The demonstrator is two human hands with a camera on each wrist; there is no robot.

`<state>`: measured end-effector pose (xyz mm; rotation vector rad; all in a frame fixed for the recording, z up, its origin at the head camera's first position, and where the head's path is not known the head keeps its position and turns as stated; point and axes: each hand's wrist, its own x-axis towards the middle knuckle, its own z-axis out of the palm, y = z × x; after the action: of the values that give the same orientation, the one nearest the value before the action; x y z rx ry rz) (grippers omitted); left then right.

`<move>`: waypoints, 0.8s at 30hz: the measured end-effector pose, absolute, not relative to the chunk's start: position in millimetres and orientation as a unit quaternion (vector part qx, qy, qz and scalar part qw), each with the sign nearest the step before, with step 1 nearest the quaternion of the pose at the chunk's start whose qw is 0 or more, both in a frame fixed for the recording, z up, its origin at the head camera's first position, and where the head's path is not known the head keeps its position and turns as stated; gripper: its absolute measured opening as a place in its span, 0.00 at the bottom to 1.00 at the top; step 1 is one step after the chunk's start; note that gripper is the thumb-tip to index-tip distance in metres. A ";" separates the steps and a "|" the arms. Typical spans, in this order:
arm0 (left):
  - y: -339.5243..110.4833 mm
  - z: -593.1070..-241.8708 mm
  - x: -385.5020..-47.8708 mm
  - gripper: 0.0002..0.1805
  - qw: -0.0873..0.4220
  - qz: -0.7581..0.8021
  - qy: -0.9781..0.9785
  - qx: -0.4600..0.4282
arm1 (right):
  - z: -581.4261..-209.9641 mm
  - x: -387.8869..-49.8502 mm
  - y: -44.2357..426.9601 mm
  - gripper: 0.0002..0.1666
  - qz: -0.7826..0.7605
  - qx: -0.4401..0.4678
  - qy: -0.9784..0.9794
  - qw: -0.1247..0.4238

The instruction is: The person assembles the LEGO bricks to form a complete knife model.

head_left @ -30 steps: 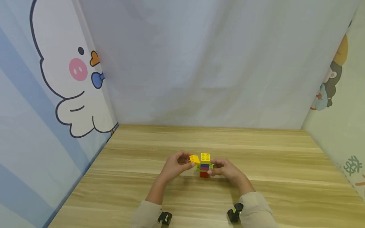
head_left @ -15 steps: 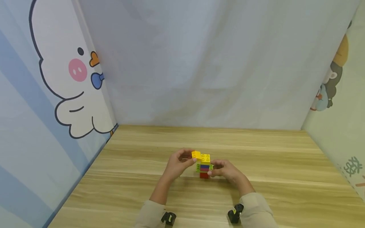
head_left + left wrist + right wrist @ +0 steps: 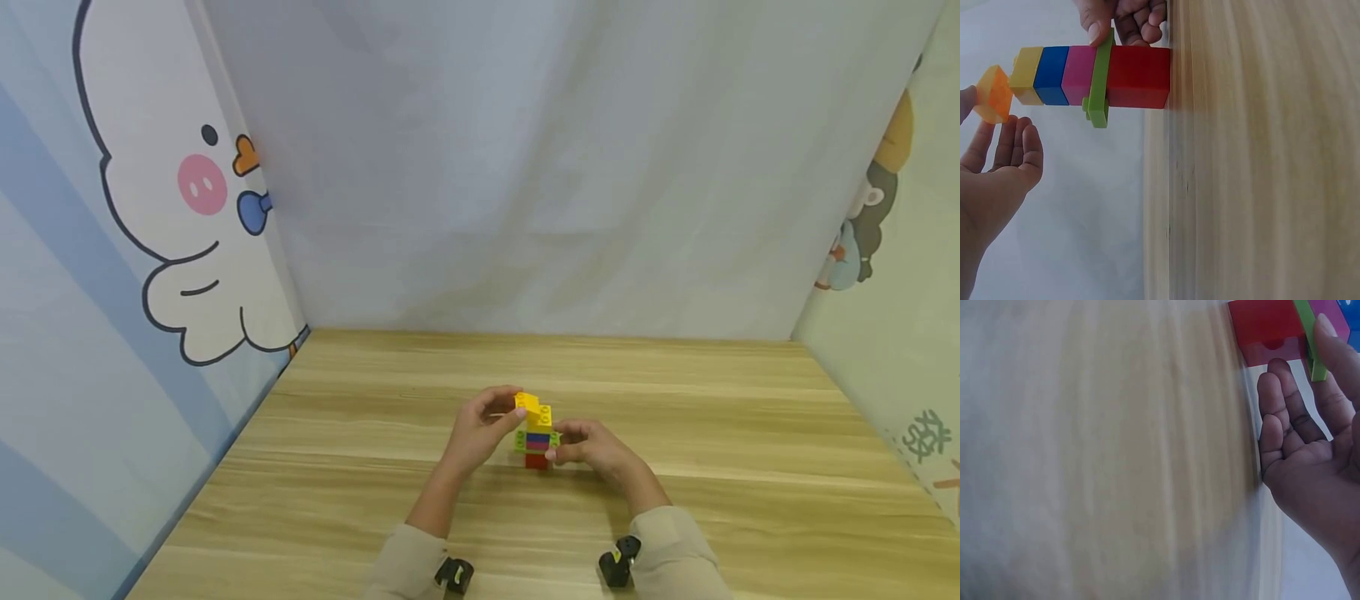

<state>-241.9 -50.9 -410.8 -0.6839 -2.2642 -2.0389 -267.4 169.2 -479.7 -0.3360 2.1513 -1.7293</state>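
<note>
A tower of toy building bricks stands upright on the table. From the bottom it has a red brick [image 3: 1140, 76], a long green brick [image 3: 1099, 112] jutting out on both sides, a pink one [image 3: 1077, 75], a blue one [image 3: 1052, 75] and a yellow one [image 3: 1027, 76]. My left hand [image 3: 478, 429] pinches a tilted orange-yellow brick [image 3: 994, 95] between thumb and fingers at the tower's top left. Whether it touches the yellow brick is unclear. From the right, my right hand [image 3: 596, 450] grips the end of the green brick, its thumb in front and its lower fingers curled near the red brick.
The wood-grain table [image 3: 337, 467] extends around the tower. Behind it hangs a pale curtain [image 3: 525, 167], with printed cartoon panels [image 3: 202, 275] at the sides. A black wrist device [image 3: 454, 575] sits at each cuff.
My left hand has carried the orange-yellow brick rightward and slightly up, from beside the tower to over the left part of its yellow top. My right hand stays in place.
</note>
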 end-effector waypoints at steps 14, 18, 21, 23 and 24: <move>-41.3 -412.9 -242.4 0.18 0.013 -0.672 -0.708 -0.217 | -475.2 -265.5 168.4 0.34 -0.618 -0.097 0.758 0.184; -39.4 -413.6 -242.8 0.17 0.011 -0.676 -0.705 -0.215 | -475.0 -265.1 168.4 0.33 -0.616 -0.097 0.760 0.181; -38.1 -413.4 -242.8 0.18 0.005 -0.678 -0.704 -0.211 | -476.4 -266.1 168.8 0.34 -0.613 -0.096 0.764 0.178; -37.6 -412.7 -242.6 0.18 0.000 -0.678 -0.705 -0.209 | -476.9 -266.4 169.3 0.35 -0.612 -0.098 0.764 0.176; -37.3 -412.4 -242.5 0.18 -0.002 -0.677 -0.705 -0.209 | -477.5 -266.7 169.4 0.36 -0.613 -0.098 0.764 0.176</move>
<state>-242.5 -37.3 -412.4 -0.6562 -2.2193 -2.1308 -266.7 169.4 -477.5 -0.2783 2.1636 -1.7358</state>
